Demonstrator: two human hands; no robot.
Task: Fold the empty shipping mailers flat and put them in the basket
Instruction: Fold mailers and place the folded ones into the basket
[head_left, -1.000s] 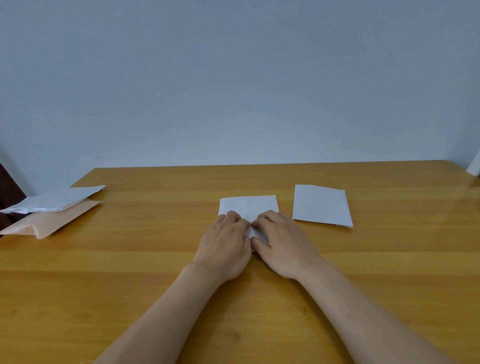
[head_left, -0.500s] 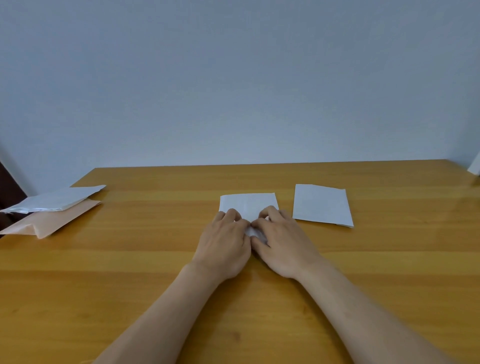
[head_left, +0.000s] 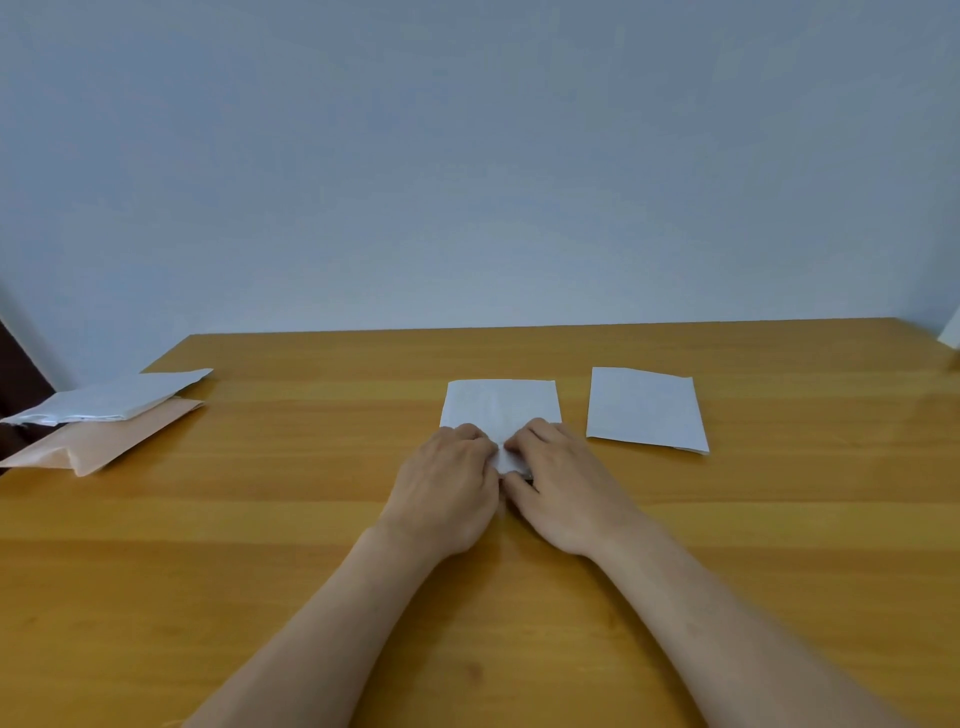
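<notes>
With fingertips curled down and nearly meeting at the middle, both hands press flat on the near half of a white mailer lying mid-table; neither hand grips it. Left hand and right hand sit side by side, thumbs almost touching. Just right lies a second white mailer, flat. Far left, a white mailer overlaps a tan mailer at the table edge.

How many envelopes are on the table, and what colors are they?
White mailers: 3, the one under the hands, the one lying to its right, and the one at the table's left edge
Tan mailers: 1, under that left white one
Total: 4
</notes>
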